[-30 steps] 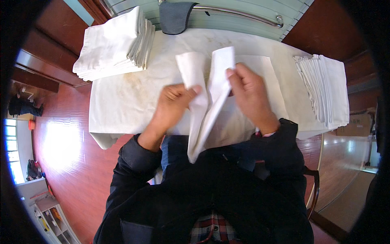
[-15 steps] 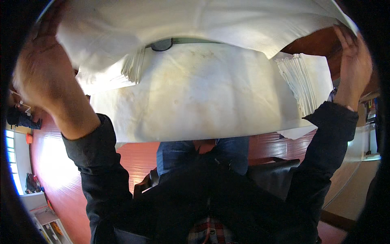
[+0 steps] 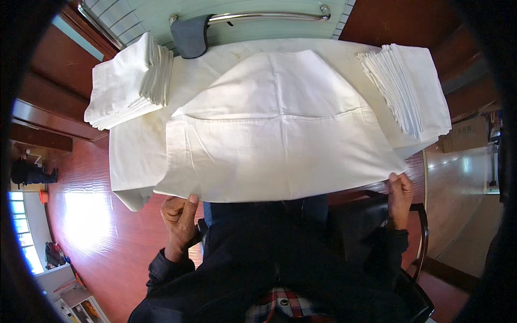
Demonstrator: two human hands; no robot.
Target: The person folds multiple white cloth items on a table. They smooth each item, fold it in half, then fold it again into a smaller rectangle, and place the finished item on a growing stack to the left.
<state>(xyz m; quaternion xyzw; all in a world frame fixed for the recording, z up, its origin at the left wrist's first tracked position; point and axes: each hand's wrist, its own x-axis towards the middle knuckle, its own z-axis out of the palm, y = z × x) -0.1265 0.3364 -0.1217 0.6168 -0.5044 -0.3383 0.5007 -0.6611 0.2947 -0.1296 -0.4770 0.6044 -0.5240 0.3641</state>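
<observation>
White cloth (image 3: 242,156) — spread wide, creased

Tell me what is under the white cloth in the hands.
The white cloth is spread over the table cover, which shows to its left and right; anything else beneath is covered and cannot be seen.

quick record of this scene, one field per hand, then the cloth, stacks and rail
left hand grip: pinching near edge of white cloth, by left corner
right hand grip: pinching the same near edge, by right corner
white cloth: spread over covered table, seam or fold across it
left stack of folded cloths: table's left end
right stack of folded cloths: table's right end
metal rail: beyond table, dark grey cloth hanging at its left end
</observation>
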